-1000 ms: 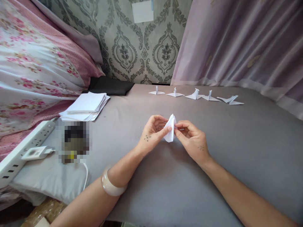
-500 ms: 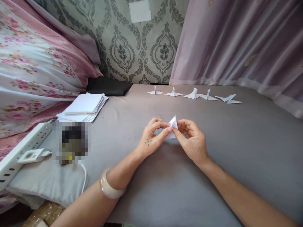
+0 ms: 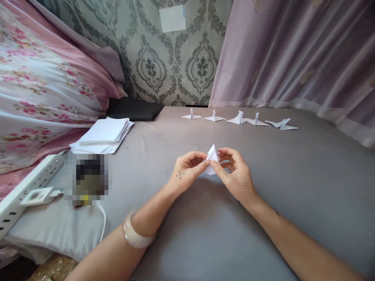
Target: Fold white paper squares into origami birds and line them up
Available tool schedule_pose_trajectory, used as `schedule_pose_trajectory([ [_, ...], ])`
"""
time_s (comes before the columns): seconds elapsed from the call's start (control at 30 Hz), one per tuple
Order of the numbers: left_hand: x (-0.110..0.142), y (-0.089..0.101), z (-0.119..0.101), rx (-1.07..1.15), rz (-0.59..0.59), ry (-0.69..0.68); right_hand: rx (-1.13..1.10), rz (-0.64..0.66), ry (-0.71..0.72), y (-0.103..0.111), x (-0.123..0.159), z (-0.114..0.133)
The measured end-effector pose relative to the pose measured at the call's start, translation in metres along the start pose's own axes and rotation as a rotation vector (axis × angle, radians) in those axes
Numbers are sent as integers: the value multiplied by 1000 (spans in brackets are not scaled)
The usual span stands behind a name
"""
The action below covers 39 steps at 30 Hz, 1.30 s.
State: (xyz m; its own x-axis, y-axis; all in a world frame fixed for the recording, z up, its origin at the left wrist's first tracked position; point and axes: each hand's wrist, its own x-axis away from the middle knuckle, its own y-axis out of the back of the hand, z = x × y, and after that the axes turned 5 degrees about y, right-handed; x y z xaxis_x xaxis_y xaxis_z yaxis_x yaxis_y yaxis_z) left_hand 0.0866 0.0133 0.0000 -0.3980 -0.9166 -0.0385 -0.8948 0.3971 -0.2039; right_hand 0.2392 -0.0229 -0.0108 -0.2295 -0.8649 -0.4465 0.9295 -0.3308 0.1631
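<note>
A small piece of folded white paper (image 3: 213,153), pointed at the top, is held up over the grey surface between both hands. My left hand (image 3: 187,171) pinches its left side between thumb and fingers. On the other side, my right hand (image 3: 237,173) grips it, thumb pressed on the near face and fingers curled behind. The two thumbs almost meet at its middle. Farther back stands a row of several folded paper cranes, among them one in the middle (image 3: 239,118) and one at the right end (image 3: 283,124).
A stack of white paper sheets (image 3: 102,132) lies at the left, before a black folded item (image 3: 134,109). Nearer are a white power strip (image 3: 35,179), a plugged-in charger (image 3: 39,196) with a white cable, and a blurred-out object (image 3: 90,179). Curtains hang on both sides.
The folded paper has tilted slightly, showing more of its front face. Both hands have shifted a little left, still pinching it. The view has tipped slightly upward.
</note>
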Motion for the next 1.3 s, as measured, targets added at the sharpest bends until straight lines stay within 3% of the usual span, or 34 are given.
schedule_pose_trajectory([
  [0.2, -5, 0, 5, 166, -39, 22, -134, 157, -219, 3, -6, 4],
  [0.57, -4, -1, 3, 134, -51, 157, -216, 44, -368, 3, -6, -2],
  [0.77, -9, 5, 13, 58, -72, 216, -146, 172, -405, 5, -8, -11],
  [1.0, -39, 13, 29, -354, 19, 117, 389, 226, -210, 5, -26, -41],
  [1.17, -56, 18, 20, -858, 63, 18, 498, 282, -172, 8, -39, -43],
  [1.3, -60, 28, 14, -921, 156, 30, 512, 364, -115, 17, -41, -46],
])
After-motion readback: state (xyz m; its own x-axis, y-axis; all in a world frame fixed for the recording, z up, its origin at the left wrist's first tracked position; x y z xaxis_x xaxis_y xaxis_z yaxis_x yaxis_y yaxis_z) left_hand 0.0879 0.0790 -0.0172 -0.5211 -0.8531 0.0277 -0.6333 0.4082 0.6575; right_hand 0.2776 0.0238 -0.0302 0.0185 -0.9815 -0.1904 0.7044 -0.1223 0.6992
